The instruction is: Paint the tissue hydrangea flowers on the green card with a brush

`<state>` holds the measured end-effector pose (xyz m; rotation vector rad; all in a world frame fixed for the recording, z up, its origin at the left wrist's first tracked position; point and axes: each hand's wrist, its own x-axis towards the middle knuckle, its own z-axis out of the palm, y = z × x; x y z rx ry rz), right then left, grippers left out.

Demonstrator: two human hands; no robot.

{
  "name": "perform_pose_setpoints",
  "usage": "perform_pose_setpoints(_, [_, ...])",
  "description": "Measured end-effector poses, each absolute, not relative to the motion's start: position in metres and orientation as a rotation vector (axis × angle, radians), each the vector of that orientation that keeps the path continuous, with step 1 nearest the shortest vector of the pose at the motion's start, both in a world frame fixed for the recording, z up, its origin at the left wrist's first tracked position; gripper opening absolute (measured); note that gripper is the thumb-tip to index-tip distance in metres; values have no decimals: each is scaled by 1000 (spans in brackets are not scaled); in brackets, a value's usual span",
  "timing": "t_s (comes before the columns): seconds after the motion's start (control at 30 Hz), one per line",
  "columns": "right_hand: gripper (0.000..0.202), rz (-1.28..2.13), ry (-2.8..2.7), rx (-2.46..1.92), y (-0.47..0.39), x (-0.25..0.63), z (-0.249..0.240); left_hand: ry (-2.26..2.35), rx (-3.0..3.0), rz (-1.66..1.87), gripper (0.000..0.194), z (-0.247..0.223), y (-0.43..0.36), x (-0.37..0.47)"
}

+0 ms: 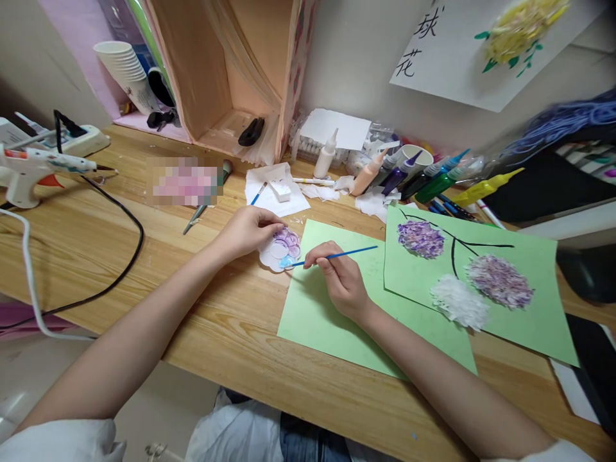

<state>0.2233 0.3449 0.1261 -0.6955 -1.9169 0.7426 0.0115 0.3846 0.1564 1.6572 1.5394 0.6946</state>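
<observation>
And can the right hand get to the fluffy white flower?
Probably yes: the right hand, holding a blue paintbrush, looks close to the white flower, with only green paper showing between them.

White scalloped palette point(279, 249): is lying behind wooden tabletop's front edge point(240, 384), holding purple-and-blue paint point(287, 262).
Blue paintbrush point(353, 251): is slanting, tip inside.

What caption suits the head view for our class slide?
Left hand holding a paint palette, right hand with a blue brush at its blue paint.
</observation>
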Motion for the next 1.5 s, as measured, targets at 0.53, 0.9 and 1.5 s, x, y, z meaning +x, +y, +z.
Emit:
perform_pose_setpoints(0.53, [25, 721, -1854, -770, 346, 223, 126, 1530, 1682, 697, 34, 156, 384, 12])
perform_pose_setpoints(0.9, [23, 680, -1893, -709, 347, 223, 128, 1532, 1686, 682, 36, 156, 385, 12])
perform_pose_setpoints(1.5, [25, 729, -1953, -671, 347, 223, 128, 1509, 1711, 671, 35, 149, 385, 10])
